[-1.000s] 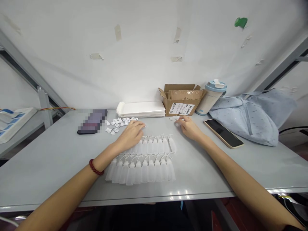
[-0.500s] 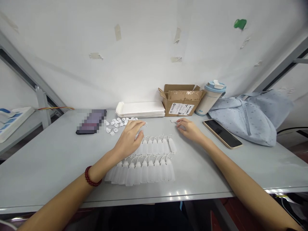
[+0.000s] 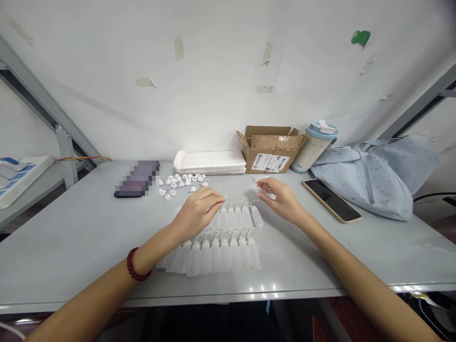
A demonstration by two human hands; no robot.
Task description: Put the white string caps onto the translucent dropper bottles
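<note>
My left hand [image 3: 197, 211] is above the left part of the back row of small bottles, its thumb and fingertips pinched together. What it holds, if anything, is too small to make out. To the right of that row, my right hand [image 3: 281, 199] has its thumb and fingers closed on a small translucent white piece [image 3: 262, 190], partly hidden by the fingers. The back row of translucent bottles [image 3: 238, 218] lies flat, thin white curved tubes at their tops. Nearer the front edge lies a second row of such bottles [image 3: 213, 256]. Small white caps [image 3: 181, 180] are scattered behind my left hand.
Along the wall stand a stack of flat white boxes [image 3: 210, 161], an open cardboard box [image 3: 272, 154] and a travel mug [image 3: 311, 152]. A phone [image 3: 331, 200] and a pale blue bag [image 3: 359, 175] lie on the right. Another phone [image 3: 140, 178], blurred out, lies on the left.
My left hand has moved slightly right and nearer to me, and its fingers have come together into a pinch. My right hand has closed on the small translucent piece.
</note>
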